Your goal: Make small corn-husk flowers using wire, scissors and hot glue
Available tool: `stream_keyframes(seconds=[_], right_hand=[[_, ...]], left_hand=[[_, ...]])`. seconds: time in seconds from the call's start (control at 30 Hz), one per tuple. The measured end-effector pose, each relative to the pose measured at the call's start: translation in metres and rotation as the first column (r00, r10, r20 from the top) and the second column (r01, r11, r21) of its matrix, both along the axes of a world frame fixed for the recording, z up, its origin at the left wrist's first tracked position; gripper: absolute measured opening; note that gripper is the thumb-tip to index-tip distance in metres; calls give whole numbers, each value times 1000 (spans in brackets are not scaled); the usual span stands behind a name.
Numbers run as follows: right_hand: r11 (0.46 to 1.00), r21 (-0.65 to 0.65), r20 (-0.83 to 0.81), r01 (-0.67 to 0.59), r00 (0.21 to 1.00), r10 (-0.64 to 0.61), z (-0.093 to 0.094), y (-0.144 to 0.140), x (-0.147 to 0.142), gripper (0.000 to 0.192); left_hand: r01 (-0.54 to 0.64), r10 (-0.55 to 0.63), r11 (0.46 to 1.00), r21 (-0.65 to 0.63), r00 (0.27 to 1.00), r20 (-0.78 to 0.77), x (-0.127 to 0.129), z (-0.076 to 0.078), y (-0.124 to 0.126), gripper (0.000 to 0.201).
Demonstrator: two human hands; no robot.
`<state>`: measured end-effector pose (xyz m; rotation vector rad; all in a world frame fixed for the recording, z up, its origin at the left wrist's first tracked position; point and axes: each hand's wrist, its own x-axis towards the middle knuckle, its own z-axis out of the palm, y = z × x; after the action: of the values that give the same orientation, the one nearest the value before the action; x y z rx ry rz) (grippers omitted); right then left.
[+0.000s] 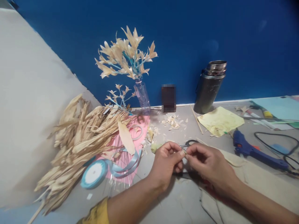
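Note:
My left hand (pixel 167 160) and my right hand (pixel 207 158) meet fingertip to fingertip above the table. Both are closed in a pinch around something tiny and yellowish, mostly hidden by the fingers; its kind cannot be made out. Just behind the fingertips lie scissors, with a dark handle loop (pixel 192 142) showing. A dark object (pixel 185 175) lies partly hidden beneath my hands. Left of them, a pale husk piece (pixel 126 137) and a loop of light blue ribbon (pixel 126 166) rest on pink paper (pixel 143 126). The ribbon spool (pixel 94 173) is nearby.
Dried corn husks (pixel 81 137) are heaped at left. Husk flowers (pixel 127 54) stand in a clear plastic bottle (pixel 142 96) against the blue wall. Behind my hands are husk scraps (pixel 173 122) and a dark flask (pixel 210 88). A blue glue gun (pixel 257 154) with its cord lies right.

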<state>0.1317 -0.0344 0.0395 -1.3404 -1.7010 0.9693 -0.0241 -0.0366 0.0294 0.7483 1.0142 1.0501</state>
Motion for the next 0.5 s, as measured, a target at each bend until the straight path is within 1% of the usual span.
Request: stream_keyframes(seconds=[0.03,0.07,0.1,0.13,0.2,0.23,0.27,0.3,0.33,0.37,0.4,0.43,0.5], right_hand=[[1000,29,25,1,1000,-2,0,0,0,18],[999,51,44,0,999,-2,0,0,0,18],[998,70,57,-3,998,-1,0,0,0,19],[996,84,68,-5,998,0,0,0,0,20],[995,98,80,-10,997,2,1,1,0,20],[995,99,82,-9,997,1,2,1,0,21],[995,98,82,-11,997,3,2,1,0,21],[995,97,79,-17,997,9,3,1,0,21],[995,95,71,-24,997,17,3,1,0,20],[996,89,58,-30,998,25,4,1,0,20],[997,68,40,-33,999,30,4,1,0,20],[999,31,16,-33,999,33,4,1,0,19],[995,-88,-55,-38,998,33,5,1,0,19]], left_hand=[[-8,12,999,48,996,-84,-1,1,-1,25],[-8,32,992,122,982,-188,-2,2,-1,18],[5,63,976,220,952,-300,-3,2,-2,12],[36,107,943,330,909,-403,-4,3,-3,9],[133,203,847,515,814,-544,-6,5,-6,15],[180,235,806,564,777,-584,-7,5,-6,17],[214,250,782,585,752,-610,-8,5,-7,17],[231,256,776,588,736,-627,-9,6,-7,17],[233,257,782,579,726,-638,-9,6,-6,15],[221,249,799,560,725,-642,-9,6,-5,14],[197,228,825,529,740,-633,-10,7,-3,13],[163,194,860,483,772,-606,-10,7,-1,13],[97,94,936,338,858,-505,-10,9,3,13]])
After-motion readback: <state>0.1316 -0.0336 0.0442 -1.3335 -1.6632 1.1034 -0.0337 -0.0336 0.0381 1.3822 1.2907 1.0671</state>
